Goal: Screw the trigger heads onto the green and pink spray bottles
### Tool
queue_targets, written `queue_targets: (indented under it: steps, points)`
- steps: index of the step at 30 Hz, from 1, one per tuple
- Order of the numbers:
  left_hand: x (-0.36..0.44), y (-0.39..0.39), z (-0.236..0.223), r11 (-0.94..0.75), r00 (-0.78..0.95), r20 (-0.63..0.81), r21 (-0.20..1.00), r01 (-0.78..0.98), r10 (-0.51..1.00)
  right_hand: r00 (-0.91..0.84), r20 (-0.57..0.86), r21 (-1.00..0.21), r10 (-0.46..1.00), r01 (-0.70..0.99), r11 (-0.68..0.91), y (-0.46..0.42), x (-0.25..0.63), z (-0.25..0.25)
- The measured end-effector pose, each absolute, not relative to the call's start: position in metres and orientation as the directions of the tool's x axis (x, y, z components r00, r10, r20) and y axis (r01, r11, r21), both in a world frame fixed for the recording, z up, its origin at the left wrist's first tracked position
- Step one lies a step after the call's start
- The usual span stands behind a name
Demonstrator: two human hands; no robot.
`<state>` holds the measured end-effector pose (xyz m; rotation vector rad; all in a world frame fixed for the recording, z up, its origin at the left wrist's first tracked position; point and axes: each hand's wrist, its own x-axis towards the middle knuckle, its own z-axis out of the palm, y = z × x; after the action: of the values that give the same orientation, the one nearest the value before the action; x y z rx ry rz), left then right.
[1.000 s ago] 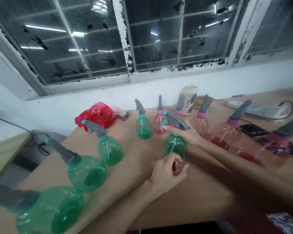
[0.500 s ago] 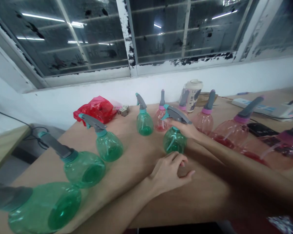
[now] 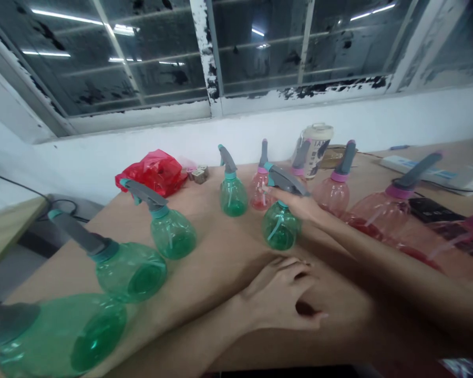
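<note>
My right hand grips a green spray bottle by its neck, just under the grey trigger head. The bottle stands nearly upright, with a thin tube and green liquid inside. Nearer to me, my left hand rests low over the table, its fingers loosely bent and the thumb apart. It holds nothing. Behind the gripped bottle stand another green spray bottle and a pink spray bottle. More green ones, such as this spray bottle, line the left side.
Several pink spray bottles, one a pink bottle, stand to the right near a paper cup. At the back lie a red plastic bag and small metal blocks. A power strip and a black phone lie far right.
My left hand has moved slightly down and right, away from the gripped bottle. My right hand keeps its hold, with a finger now stretched out by the trigger. The view has shifted slightly.
</note>
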<state>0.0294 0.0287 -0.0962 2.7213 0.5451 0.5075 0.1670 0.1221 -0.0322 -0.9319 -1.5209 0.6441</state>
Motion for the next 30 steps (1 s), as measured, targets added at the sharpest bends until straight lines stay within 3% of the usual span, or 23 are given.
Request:
queue_targets:
  steps: [13, 30]
  points:
    - [0.022, 0.025, -0.095, -0.877, 0.872, 0.242, 0.348, 0.330, 0.425, -0.088, 0.525, -0.843, 0.846, 0.082, 0.532, 0.124, 0.169, -0.038]
    - [0.028, 0.011, -0.095, -0.867, 0.873, 0.197, 0.337, 0.367, 0.447, -0.051, 0.541, -0.831, 0.840, 0.124, 0.543, 0.126, 0.171, -0.043]
